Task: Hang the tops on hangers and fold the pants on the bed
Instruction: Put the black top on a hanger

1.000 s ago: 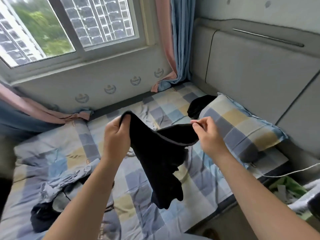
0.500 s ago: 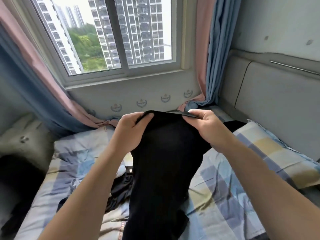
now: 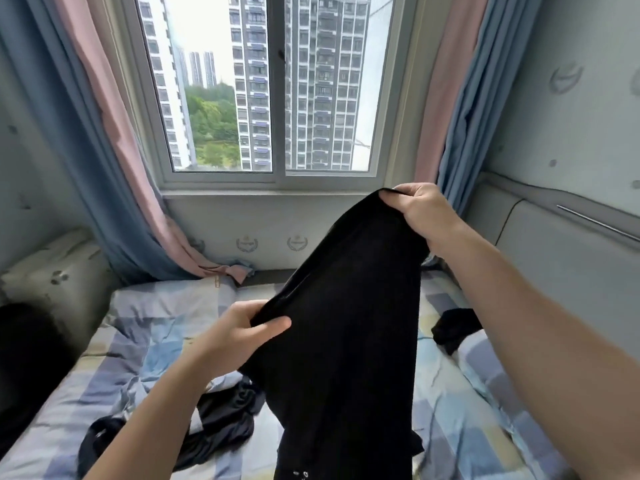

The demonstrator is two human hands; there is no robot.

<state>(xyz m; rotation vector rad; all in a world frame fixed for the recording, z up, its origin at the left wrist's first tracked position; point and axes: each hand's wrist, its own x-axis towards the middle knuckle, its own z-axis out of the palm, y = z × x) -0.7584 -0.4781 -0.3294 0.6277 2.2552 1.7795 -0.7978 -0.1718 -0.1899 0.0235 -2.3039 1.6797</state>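
A pair of black pants point(image 3: 349, 334) hangs in the air over the bed point(image 3: 145, 344), stretched slantwise between my two hands. My right hand point(image 3: 420, 211) grips one top corner high up, near the window sill. My left hand point(image 3: 239, 336) grips the other edge lower down and closer to me, thumb on top of the cloth. The legs drop below the frame's bottom edge. Another dark garment point(image 3: 221, 420) lies crumpled on the checked sheet under my left forearm. A further black piece point(image 3: 453, 327) lies on the bed at the right.
A window point(image 3: 270, 84) with pink and blue curtains point(image 3: 114, 140) faces me across the bed. A padded headboard point(image 3: 568, 251) runs along the right wall. A dark shape point(image 3: 27, 368) sits at the left edge of the bed.
My right hand has risen and moved right with its corner while my left hand has dropped, so the pants now hang slantwise. The camera has tilted up toward the window.
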